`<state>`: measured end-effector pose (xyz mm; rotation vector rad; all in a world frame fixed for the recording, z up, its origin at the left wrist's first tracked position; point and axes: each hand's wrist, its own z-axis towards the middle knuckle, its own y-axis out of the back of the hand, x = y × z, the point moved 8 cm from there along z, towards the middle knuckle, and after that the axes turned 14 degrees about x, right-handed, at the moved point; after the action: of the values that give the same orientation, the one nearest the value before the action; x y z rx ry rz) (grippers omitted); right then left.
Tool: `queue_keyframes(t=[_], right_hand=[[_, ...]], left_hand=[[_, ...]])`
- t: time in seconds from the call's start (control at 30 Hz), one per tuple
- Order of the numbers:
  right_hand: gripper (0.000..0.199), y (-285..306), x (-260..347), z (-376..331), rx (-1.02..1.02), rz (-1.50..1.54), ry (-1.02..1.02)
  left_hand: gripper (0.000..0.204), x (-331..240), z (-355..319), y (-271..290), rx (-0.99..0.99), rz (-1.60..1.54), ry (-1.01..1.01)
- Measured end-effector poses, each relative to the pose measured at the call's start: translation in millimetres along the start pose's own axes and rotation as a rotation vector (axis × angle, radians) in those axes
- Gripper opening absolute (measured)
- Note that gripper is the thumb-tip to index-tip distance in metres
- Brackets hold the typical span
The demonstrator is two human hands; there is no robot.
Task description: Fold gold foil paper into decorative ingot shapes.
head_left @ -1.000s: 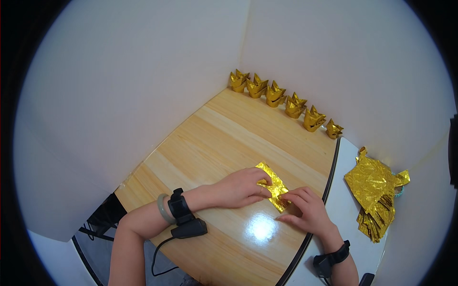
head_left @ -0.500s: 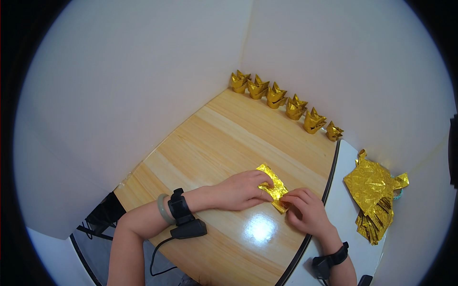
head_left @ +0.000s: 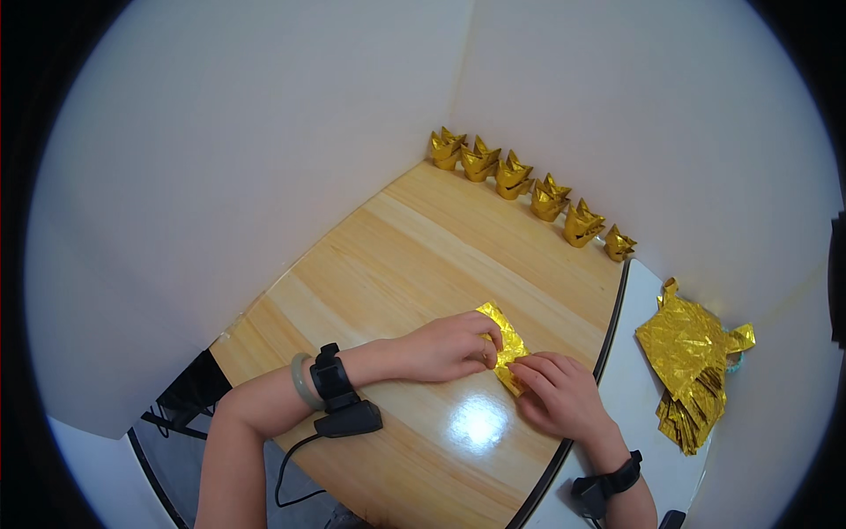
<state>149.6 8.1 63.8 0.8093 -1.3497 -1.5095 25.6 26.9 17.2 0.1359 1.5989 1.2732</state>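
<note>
A narrow folded strip of gold foil paper [head_left: 508, 344] lies slantwise on the wooden table [head_left: 388, 264]. My left hand [head_left: 454, 346] comes over it from the left, its curled fingers closed on the strip's left edge around the middle. From the right, my right hand [head_left: 561, 388] rests with bent fingers on the strip's near half, fingertips pressed to the foil. The two hands are a short way apart, and part of the strip is hidden beneath their fingers.
Several folded gold paper pieces with pointed tops [head_left: 514, 176] stand in a row along the back right wall. On the white surface [head_left: 648, 275] at the right lies a fanned stack of gold foil sheets [head_left: 683, 344]. A black cable [head_left: 284, 472] hangs from my left wrist's device.
My right hand has slid slightly up the strip, its fingers now lying flatter over the near half. My left fingers have curled a little more at the strip's edge.
</note>
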Motion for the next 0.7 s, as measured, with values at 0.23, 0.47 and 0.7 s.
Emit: queue_keyframes(t=[0.23, 0.47, 0.7], right_hand=[[0.021, -12.8, -11.5, -6.7, -0.011, 0.116, -0.01], [0.025, -27.1, -45.0, -19.4, -0.023, 0.473, -0.384], [0.032, -35.7, -56.5, -19.1, 0.007, 0.698, -0.562]], left_hand=[[0.01, -1.8, 0.1, 1.1, -0.015, 0.029, -0.013], [0.008, 3.9, 0.2, -1.2, -0.008, -0.009, 0.016], [0.014, -0.6, 0.5, 1.8, 0.004, 0.017, 0.028]])
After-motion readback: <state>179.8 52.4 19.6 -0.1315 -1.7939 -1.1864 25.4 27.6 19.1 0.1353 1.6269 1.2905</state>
